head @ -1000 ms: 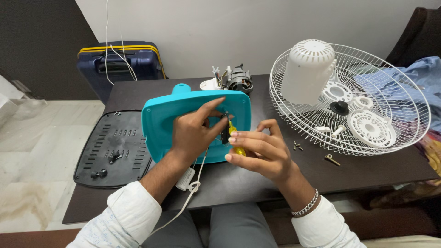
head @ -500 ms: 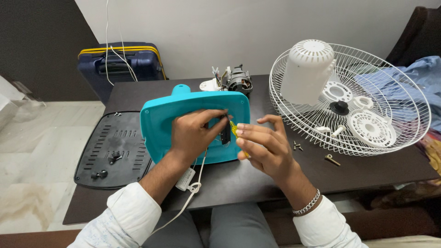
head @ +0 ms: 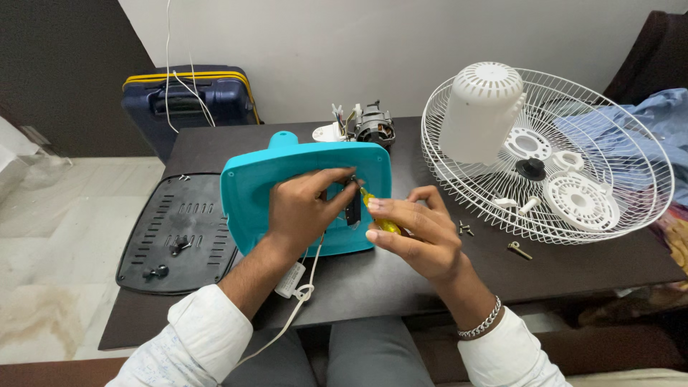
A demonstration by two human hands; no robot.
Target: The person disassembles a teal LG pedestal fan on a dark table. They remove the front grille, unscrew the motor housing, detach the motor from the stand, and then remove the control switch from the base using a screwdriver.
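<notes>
A teal plastic fan base [head: 252, 186] stands tilted on the dark table [head: 373, 276] in front of me. My left hand [head: 301, 208] grips a small black part [head: 352, 206] against the base's inner face. In my right hand [head: 419, 233] is a yellow-handled screwdriver [head: 378, 217], its tip pointing at that black part. A white power cord [head: 304, 276] hangs from the base toward my lap.
A black vented base plate [head: 179, 229] lies at the left. A white wire fan grille [head: 631, 215] at the right holds a white motor cover [head: 480, 107] and plastic fittings. A motor [head: 373, 125] sits behind the base. Loose screws [head: 464, 228] and a bolt [head: 519, 250] lie nearby. A blue suitcase [head: 190, 100] stands behind.
My right hand has shifted its grip and turned the screwdriver, its handle now lying flatter and pointing more to the right. The left hand's fingers curled further over the black part.
</notes>
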